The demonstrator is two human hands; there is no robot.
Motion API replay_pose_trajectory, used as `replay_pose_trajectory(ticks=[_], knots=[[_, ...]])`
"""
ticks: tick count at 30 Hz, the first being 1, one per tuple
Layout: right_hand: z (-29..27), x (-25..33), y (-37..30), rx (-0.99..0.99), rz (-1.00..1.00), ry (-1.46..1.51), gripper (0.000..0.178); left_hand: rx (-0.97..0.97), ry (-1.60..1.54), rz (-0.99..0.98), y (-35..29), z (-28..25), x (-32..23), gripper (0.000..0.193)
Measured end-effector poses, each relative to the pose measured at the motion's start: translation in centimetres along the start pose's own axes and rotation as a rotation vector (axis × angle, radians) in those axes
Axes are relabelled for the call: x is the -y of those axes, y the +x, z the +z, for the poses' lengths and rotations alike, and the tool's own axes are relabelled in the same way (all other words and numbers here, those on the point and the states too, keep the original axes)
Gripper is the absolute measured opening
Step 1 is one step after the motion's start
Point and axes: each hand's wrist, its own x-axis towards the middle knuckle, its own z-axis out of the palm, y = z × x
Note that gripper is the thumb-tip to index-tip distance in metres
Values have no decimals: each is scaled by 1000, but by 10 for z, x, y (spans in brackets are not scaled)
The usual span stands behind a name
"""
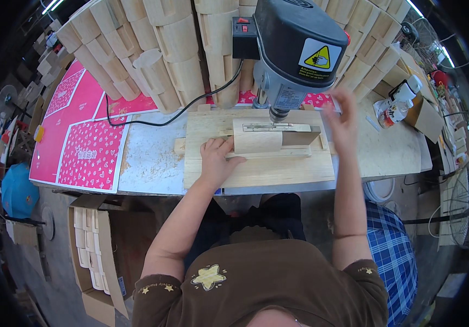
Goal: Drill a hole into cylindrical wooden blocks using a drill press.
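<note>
A pale, curved wooden piece (258, 143) lies on a flat wooden board (212, 175) under the drill press (297, 46). My left hand (216, 161) is against the left end of this piece, fingers curled at its edge and thumb stretched along its near side. A flat metal strip (300, 128) with a slot runs along the top, just below the drill chuck (278, 115). To the right of the press my right hand (344, 121) is raised off the board, slightly blurred, its fingers apart and nothing visible in them.
Stacked wooden pieces (177, 52) stand behind the press. A black cable (177, 117) loops across the table (150, 158) on the left. A white bottle (403, 101) stands on the right. An open carton (109, 256) of pale pieces sits below the left table edge.
</note>
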Motion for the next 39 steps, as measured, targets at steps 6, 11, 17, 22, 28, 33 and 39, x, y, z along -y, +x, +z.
replay_pose_trajectory(ticks=[6, 11, 17, 22, 28, 33, 39], knots=[[0, 57, 129, -14, -48, -236, 37, 14, 28, -18, 3, -2, -6, 55], [9, 97, 96, -36, -127, -607, 34, 17, 19, -33, 0, 0, -2, 55], [8, 94, -7, -80, -175, -500, 15, 63, 23, -53, -1, -2, 0, 54], [27, 29, -53, -143, -214, -264, 10, 58, 28, -45, 1, -1, -3, 52], [29, 1, -54, -107, -326, -280, 9, 27, 21, -48, -1, 0, -3, 52], [2, 51, -6, -188, -333, -322, 8, 2, 26, -34, 0, 2, -5, 47], [13, 52, 136, -138, -168, -505, 30, -3, 19, 63, 12, 31, -21, 47]])
